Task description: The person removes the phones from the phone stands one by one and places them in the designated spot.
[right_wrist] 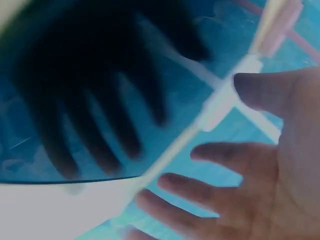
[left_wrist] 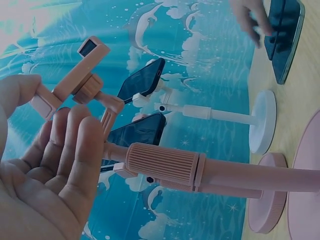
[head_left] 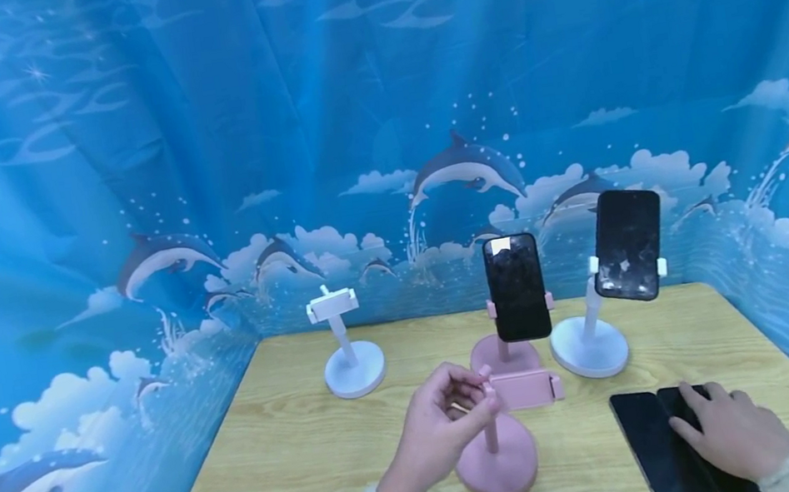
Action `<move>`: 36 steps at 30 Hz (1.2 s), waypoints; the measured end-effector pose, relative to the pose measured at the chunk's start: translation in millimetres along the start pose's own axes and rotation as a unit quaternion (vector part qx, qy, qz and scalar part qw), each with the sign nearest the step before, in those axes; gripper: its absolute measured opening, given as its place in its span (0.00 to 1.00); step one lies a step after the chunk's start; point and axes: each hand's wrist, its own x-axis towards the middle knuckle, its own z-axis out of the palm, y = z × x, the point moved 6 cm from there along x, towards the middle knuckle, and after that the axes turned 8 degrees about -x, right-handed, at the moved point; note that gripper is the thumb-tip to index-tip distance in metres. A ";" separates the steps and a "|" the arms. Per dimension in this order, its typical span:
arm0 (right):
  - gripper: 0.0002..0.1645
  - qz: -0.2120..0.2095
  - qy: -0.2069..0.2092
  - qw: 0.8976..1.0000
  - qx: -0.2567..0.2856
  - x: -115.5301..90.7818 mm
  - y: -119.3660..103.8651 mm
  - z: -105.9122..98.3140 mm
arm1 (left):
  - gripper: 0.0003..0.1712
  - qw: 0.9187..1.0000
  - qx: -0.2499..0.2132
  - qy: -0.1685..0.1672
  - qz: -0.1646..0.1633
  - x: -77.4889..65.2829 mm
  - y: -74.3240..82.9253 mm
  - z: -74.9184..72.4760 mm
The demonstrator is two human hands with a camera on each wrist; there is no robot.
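Note:
In the head view my left hand (head_left: 438, 425) pinches the left end of the clamp (head_left: 524, 389) on the front pink phone stand (head_left: 498, 471). The left wrist view has the thumb and fingers at one end of that pink clamp (left_wrist: 75, 75), above a ribbed collar (left_wrist: 162, 167). My right hand (head_left: 742, 428) is spread over the right one of two dark phones lying side by side, the left phone (head_left: 657, 444) and the right phone (head_left: 726, 481). In the right wrist view the fingers are apart and reflected in the glossy phone screen (right_wrist: 30, 155); contact cannot be told.
Behind stand a pink stand (head_left: 504, 352) bearing an upright phone (head_left: 517, 287) and a white stand (head_left: 591, 349) bearing another phone (head_left: 627, 245). A white stand (head_left: 355, 369) with a bare clamp is at the back left. A dolphin-print curtain (head_left: 346, 118) surrounds the wooden table (head_left: 274, 465).

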 end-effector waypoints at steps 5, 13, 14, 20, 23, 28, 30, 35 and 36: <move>0.39 -0.006 0.099 0.994 0.046 -4.6 -32.1 -50.5 | 0.18 1.000 -0.022 -0.003 -0.001 1.1 -1.0 0.2; 0.32 -0.081 0.318 0.932 0.155 -54.3 -101.0 -131.1 | 0.16 0.999 -0.025 -0.023 0.000 2.0 0.5 2.8; 0.33 -0.092 0.343 0.921 0.158 -60.8 -107.5 -138.4 | 0.16 0.999 -0.025 -0.025 -0.001 2.1 0.6 3.1; 0.52 -0.148 0.388 0.897 0.154 -81.3 -137.0 -162.4 | 0.15 0.998 -0.037 -0.034 -0.023 3.0 -1.1 3.3; 0.56 -0.176 0.391 0.891 0.147 -84.7 -148.3 -167.1 | 0.15 0.998 -0.043 -0.027 -0.030 3.1 -1.7 2.2; 0.55 -0.198 0.393 0.887 0.139 -83.6 -166.1 -171.8 | 0.16 0.998 -0.056 0.020 -0.016 5.2 0.6 -4.7; 0.55 -0.205 0.392 0.886 0.138 -80.8 -172.4 -173.4 | 0.16 0.997 -0.058 0.041 -0.007 7.1 2.3 -9.5; 0.52 -0.226 0.396 0.877 0.151 -70.3 -183.9 -176.8 | 0.17 0.997 -0.045 0.069 0.012 13.4 7.3 -22.2; 0.52 -0.229 0.396 0.875 0.154 -67.9 -185.6 -177.2 | 0.17 0.996 -0.043 0.072 0.013 14.7 8.4 -24.9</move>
